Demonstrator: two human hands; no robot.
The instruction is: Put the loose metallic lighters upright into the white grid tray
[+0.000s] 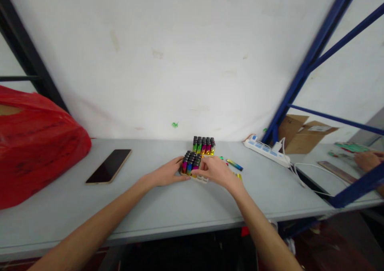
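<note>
Head view: left hand point(169, 172), half-curled, clasps the left end of a tray point(203, 179) of upright lighters point(189, 164); right hand point(219, 170), fingers bent, hold unclear, is at the tray's right, nearer a loose lighter point(235, 165) slanting farther right.

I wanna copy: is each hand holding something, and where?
The left hand holds the pale tray by its left end; I can't tell whether the right hand holds anything.
</note>
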